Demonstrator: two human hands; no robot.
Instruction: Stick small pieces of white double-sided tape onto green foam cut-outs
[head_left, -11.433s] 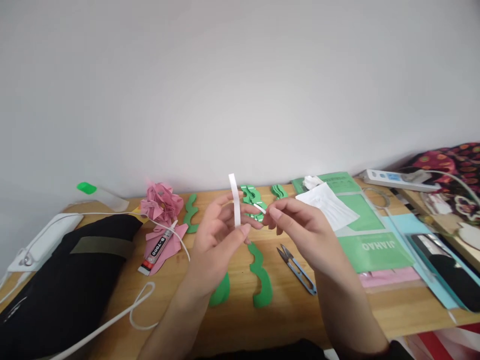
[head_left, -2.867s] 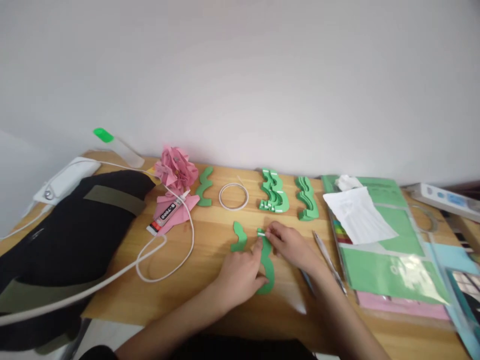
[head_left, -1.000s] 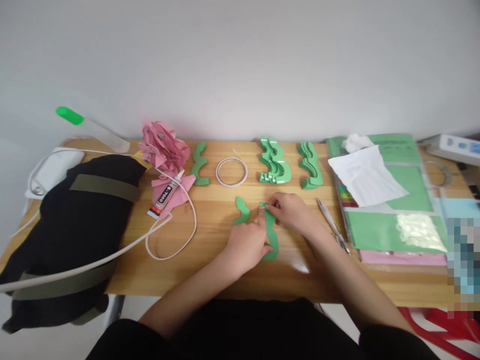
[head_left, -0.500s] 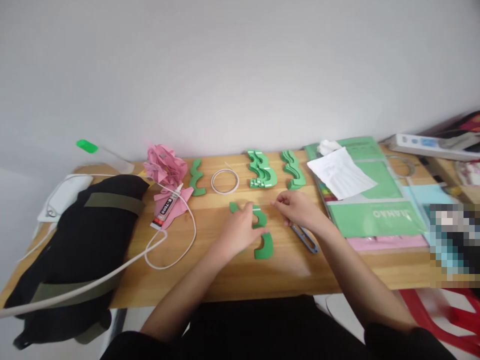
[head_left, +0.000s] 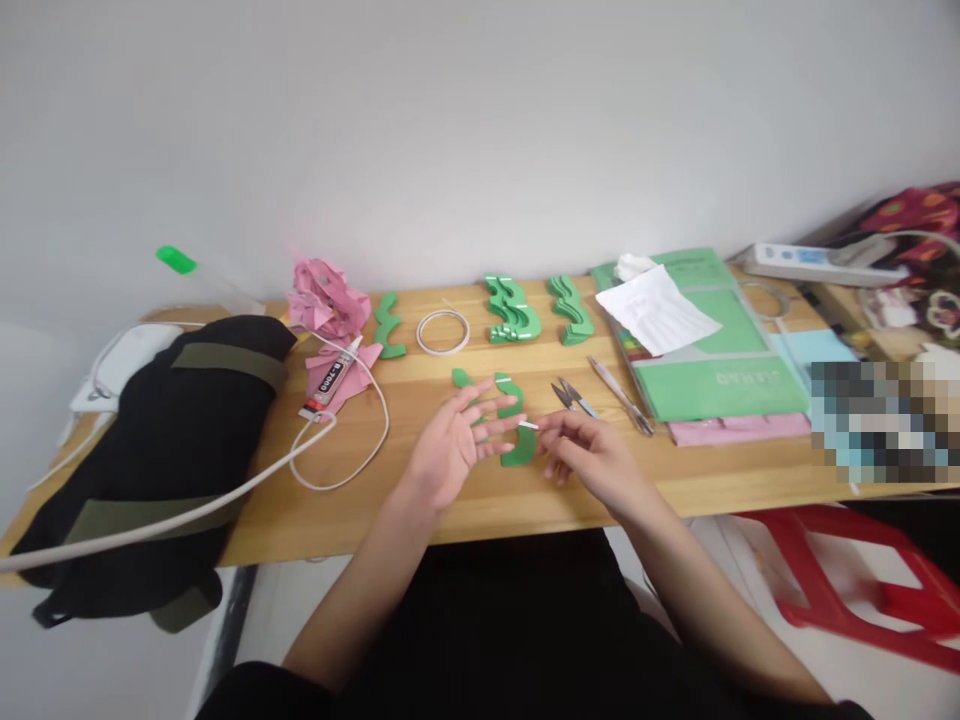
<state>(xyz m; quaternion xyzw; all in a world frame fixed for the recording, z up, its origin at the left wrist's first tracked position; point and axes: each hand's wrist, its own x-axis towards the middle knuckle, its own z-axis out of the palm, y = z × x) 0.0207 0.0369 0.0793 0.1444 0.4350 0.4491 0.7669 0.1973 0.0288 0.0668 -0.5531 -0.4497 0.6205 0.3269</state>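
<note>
- Open and palm up, fingers spread, my left hand is held above the table. My right hand pinches a short white strip between thumb and fingers.
- Beyond my left fingers lies a wavy green piece, partly covered by them, with another bit of white across its far end; I can't tell whether the pinched strip touches it. A second green piece is mostly hidden behind that hand.
- On my left, a black bag lies flat; its contents are hidden.
- Past my right hand are snips and a pen.
- A glue tube rests on pink paper.
- At right, a flat packet holds green sheets, pink showing at its near edge. Creased white paper lies on top.
- Farther off sit a white coil and two green stacks, left and right.
- By the wall, a translucent container leans under its green cap; I can't make out its contents.
</note>
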